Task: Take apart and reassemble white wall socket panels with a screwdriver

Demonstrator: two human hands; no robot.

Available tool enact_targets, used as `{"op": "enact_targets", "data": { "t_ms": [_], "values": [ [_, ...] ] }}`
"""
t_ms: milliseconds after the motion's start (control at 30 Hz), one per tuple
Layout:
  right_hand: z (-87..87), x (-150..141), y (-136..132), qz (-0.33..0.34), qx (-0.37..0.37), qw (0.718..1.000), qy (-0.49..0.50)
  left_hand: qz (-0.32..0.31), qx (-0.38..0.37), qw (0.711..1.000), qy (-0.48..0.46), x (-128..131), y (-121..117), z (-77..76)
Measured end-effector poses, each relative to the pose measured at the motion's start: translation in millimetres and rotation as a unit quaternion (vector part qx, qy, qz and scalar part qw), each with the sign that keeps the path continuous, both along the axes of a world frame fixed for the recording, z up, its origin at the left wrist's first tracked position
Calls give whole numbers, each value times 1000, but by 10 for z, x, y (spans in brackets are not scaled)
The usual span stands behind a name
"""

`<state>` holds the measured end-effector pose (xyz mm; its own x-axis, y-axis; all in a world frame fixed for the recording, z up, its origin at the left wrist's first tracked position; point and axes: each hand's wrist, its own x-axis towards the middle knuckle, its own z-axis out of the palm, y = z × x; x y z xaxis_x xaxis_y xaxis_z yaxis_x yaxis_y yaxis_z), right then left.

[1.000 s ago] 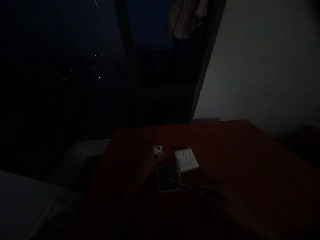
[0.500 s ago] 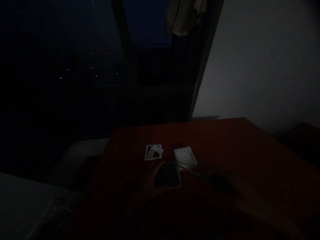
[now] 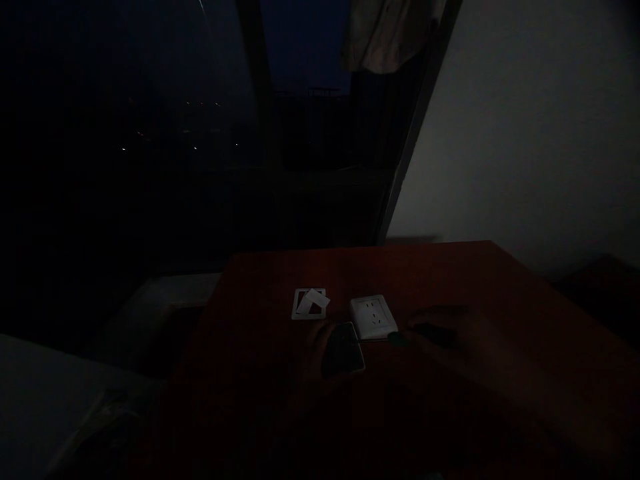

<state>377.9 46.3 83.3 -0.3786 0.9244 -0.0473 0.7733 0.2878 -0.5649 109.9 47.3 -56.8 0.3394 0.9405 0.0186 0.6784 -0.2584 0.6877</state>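
Screwdriver (image 3: 399, 339) sits clamped in the grip of the right hand (image 3: 467, 333), shaft toward nine o'clock, tip at the three-o'clock edge of the plate (image 3: 343, 353). The left hand (image 3: 311, 357) has its grip clamped on that plate, over the worktop (image 3: 450, 267). From the plate, the socket (image 3: 373, 317) lies at one o'clock, the frame (image 3: 295, 308) with strips (image 3: 318, 298) at eleven.

Dark plate (image 3: 343, 351), pale-rimmed (partly covered) — greenish screwdriver (image 3: 399, 339) at its edge
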Motion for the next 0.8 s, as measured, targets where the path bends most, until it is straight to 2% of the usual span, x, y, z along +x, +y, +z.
{"op": "enact_targets", "data": {
  "t_ms": [300,567,800],
  "values": [
    [37,-68,64,48,32,998,-26,6,24,1000,-14,7,6,-123],
    [118,-115,50,64,69,994,-46,0,7,1000,-28,20,1,-55],
    [138,-141,62,70,77,993,-63,3,7,1000,-6,10,3,-88]
  ]
}}
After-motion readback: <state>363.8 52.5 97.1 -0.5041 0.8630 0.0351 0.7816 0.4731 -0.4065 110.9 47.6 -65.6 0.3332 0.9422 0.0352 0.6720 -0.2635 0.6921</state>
